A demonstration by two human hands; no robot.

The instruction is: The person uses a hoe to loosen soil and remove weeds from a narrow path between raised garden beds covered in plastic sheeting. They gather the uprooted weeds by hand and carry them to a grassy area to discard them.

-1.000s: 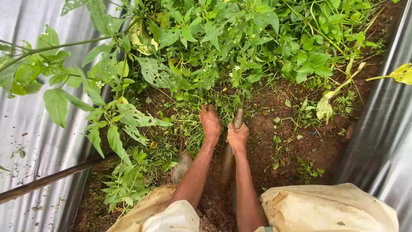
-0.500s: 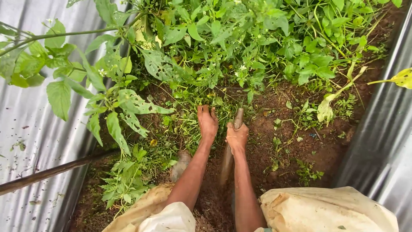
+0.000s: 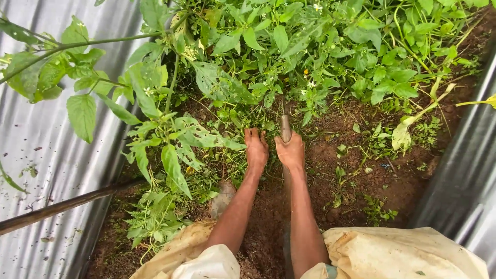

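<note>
**Between two metal sheets: hands at the base of the weeds**

Between the corrugated metal sheets lies a strip of red-brown soil, and the tool handle serves as the landmark for all positions below.

- Right hand: clamped round the tool handle, knuckles up, wrist straight, forearm running back toward the body. Handle stands nearly upright and tips slightly away; its working end is hidden among stems, so the tool's kind cannot be told. The fist grip low on the shaft looks suited to pushing down into the ground (judgement).
- Left hand: just left of the handle, fingers curled down into the low weeds, palm toward the soil. Whether it has closed on a stem cannot be told; fingertips are buried in greenery. Placement beside the handle suggests it gathers or steadies growth.
- Hands near each other, apart, not touching.
- Beyond the handle: dense leafy plants with small white flowers.
- Left of the handle: a tall leafy branch; further left and nearer the body, a dark pole lying aslant.
- Nearest the body: pale cloth-covered knees.
</note>
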